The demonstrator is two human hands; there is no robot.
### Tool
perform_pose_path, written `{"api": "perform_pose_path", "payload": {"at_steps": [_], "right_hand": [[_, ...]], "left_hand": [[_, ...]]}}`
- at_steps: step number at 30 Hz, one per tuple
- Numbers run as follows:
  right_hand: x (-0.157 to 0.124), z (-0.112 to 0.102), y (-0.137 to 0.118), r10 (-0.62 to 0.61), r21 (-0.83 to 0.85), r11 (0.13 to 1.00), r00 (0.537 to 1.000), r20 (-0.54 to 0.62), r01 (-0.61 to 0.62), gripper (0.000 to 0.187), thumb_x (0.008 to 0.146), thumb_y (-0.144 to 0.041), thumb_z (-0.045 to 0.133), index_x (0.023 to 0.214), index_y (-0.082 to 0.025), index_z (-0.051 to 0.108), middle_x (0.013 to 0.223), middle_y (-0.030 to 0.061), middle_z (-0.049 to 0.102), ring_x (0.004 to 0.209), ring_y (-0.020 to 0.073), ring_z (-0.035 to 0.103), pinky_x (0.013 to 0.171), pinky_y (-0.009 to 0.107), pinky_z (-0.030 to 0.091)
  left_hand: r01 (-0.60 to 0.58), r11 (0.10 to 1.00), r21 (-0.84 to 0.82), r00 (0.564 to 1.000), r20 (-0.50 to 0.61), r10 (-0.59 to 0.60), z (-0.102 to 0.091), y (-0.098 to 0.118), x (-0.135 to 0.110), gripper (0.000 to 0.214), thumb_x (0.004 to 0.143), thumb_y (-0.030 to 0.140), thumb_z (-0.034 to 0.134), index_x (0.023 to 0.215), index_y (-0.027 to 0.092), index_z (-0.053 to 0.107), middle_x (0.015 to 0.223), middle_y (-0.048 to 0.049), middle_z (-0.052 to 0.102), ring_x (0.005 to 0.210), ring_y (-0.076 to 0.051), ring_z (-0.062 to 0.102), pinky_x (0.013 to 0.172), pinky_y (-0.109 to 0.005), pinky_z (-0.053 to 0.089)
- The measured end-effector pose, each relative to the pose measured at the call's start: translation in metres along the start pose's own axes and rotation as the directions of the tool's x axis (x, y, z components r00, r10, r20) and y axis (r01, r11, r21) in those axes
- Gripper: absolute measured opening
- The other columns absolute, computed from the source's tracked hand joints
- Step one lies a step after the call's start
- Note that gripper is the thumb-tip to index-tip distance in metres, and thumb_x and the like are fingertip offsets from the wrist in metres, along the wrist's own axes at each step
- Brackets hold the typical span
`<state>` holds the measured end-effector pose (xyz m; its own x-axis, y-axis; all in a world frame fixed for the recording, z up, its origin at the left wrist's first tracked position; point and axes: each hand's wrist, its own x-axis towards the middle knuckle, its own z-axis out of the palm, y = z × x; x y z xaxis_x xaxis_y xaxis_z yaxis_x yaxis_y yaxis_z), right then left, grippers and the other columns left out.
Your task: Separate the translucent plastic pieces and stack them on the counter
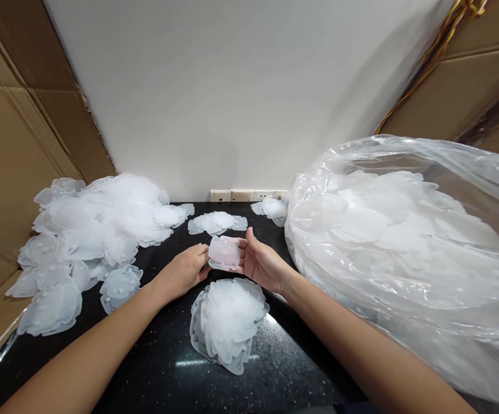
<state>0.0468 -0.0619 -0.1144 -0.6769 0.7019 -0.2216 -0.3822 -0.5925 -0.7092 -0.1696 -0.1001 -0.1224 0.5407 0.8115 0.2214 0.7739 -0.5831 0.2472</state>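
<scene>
A small translucent white plastic sheet [224, 253] with a wavy edge and little round bumps is held up between my hands. My left hand [189, 266] has its fingers closed at the sheet's left edge; the fingertips are partly hidden. The fingers of my right hand [263, 264] reach behind the sheet and support it from the right, with the thumb raised off it. Below the hands lies a loose pile of similar sheets [228, 322]. Just beyond them is a smaller group of sheets [217, 221].
A large heap of sheets [106, 210] covers the left of the black countertop [154, 368]. At the right stands a big clear plastic bag [404, 241] full of sheets. Behind are a white wall [240, 103] with sockets [243, 196], and cardboard [11, 149] at the left.
</scene>
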Motion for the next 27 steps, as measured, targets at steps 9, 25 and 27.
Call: {"api": "perform_pose_path", "payload": {"at_steps": [9,25,27], "right_hand": [[-0.001,-0.001,-0.001,-0.007,-0.016,1.000,1.000,0.019,0.007,0.064,0.103,-0.054,0.020,0.117,-0.009,0.062,0.099,0.0173,0.075,0.089,0.0211,0.074,0.086,0.039,0.057],[-0.001,-0.005,0.000,-0.008,-0.073,0.997,0.997,0.072,0.014,0.067,0.101,-0.058,0.023,0.124,-0.010,0.063,0.106,0.0190,0.074,0.099,0.0237,0.071,0.097,0.045,0.052],[-0.001,-0.006,0.000,-0.010,-0.081,0.997,0.997,0.078,0.016,0.067,0.100,-0.060,0.024,0.122,-0.011,0.064,0.105,0.0182,0.074,0.101,0.0238,0.071,0.097,0.045,0.052]], "left_hand": [[0.060,0.997,-0.044,0.998,-0.026,-0.061,-0.003,0.004,-0.003,0.016,0.092,0.022,0.052,0.107,0.019,0.057,0.110,-0.0073,0.056,0.087,-0.019,0.063,0.075,-0.030,0.052],[0.053,0.985,-0.163,0.998,0.032,-0.048,-0.009,-0.004,-0.007,0.014,0.092,0.025,0.054,0.102,0.020,0.063,0.100,-0.0058,0.064,0.091,-0.020,0.062,0.081,-0.032,0.049],[0.057,0.978,-0.200,0.998,0.029,-0.052,-0.010,-0.004,-0.007,0.013,0.092,0.024,0.053,0.099,0.020,0.064,0.099,-0.0053,0.064,0.088,-0.019,0.062,0.079,-0.030,0.049]]}}
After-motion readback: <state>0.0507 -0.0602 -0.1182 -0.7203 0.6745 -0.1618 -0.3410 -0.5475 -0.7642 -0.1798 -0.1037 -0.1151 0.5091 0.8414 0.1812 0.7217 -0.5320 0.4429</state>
